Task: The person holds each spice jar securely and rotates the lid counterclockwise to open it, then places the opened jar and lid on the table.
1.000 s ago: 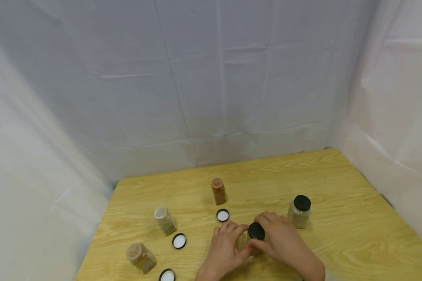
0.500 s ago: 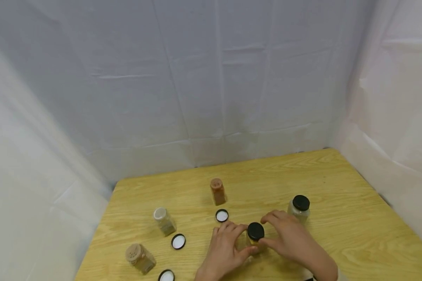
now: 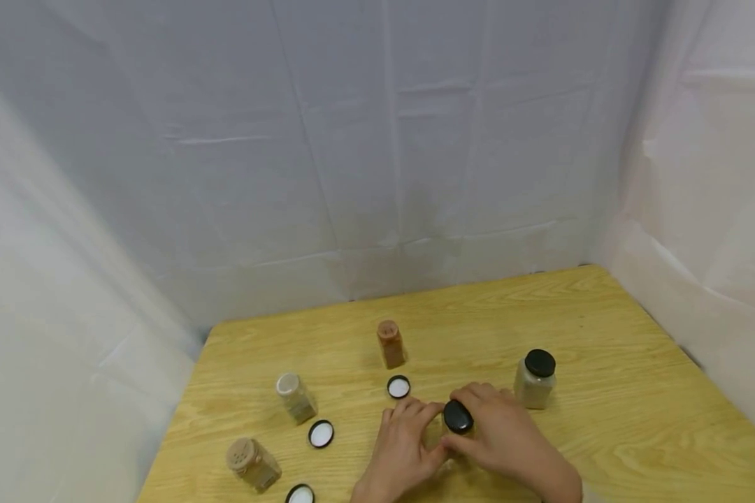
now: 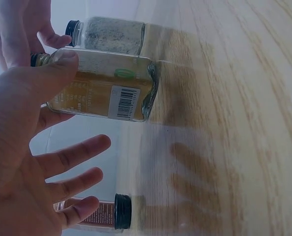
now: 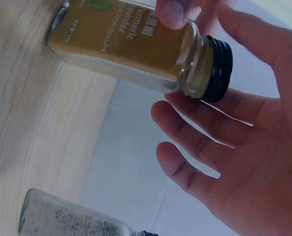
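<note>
A glass jar labelled turmeric powder (image 5: 126,46) stands on the table between my hands, its black lid (image 3: 458,417) on its neck. My left hand (image 3: 403,447) grips the jar's body between thumb and index finger. In the left wrist view, its other fingers (image 4: 74,156) are spread away from the glass. My right hand (image 3: 500,433) is around the lid, with its fingers behind and its thumb in front. In the right wrist view, a finger meets the lid's edge, while a small gap shows at the thumb.
A black-lidded jar with speckled contents (image 3: 535,385) stands to the right. Uncapped shaker jars stand behind and left: a red-brown one (image 3: 391,344), a pale one (image 3: 297,399) and a tan one (image 3: 253,464). Loose lids (image 3: 399,387) lie upturned beside them. White sheets (image 3: 352,175) surround the table.
Half a second ago my right fingers were spread away from the lid; now they are around it again, as one second ago. My left hand stays on the jar.
</note>
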Demonstrator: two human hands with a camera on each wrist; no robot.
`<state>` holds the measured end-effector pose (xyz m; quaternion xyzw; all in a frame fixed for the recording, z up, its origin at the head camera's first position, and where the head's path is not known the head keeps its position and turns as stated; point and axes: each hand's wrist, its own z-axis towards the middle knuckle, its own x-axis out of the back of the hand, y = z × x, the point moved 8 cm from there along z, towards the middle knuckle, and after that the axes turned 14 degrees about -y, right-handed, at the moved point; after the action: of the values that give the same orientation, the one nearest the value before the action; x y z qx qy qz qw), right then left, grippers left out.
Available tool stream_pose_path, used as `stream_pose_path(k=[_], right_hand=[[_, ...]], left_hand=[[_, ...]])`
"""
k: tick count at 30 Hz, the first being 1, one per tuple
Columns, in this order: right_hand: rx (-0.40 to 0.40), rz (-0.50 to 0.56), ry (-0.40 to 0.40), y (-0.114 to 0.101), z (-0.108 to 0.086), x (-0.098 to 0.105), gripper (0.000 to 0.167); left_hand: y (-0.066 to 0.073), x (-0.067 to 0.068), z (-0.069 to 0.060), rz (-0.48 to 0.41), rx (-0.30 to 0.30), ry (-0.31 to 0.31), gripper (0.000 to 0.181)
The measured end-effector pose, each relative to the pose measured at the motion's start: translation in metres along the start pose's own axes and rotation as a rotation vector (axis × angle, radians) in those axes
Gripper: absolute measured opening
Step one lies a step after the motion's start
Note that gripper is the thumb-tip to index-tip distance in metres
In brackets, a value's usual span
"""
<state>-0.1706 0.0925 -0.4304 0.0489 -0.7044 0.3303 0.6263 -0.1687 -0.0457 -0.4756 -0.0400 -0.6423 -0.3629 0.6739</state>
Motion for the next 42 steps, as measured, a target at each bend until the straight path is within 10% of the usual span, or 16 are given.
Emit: stream_pose_path(k=[20, 42], right_hand=[[-0.011, -0.015, 0.031, 0.012, -0.01, 0.01, 0.041], [0.002, -0.067, 0.052, 0.006, -0.002, 0.003, 0.058]], left_hand=[[-0.002, 0.001, -0.001, 0.006, 0.012, -0.03, 0.055], [0.0, 0.0, 0.0, 0.019, -0.001, -0.006, 0.044]])
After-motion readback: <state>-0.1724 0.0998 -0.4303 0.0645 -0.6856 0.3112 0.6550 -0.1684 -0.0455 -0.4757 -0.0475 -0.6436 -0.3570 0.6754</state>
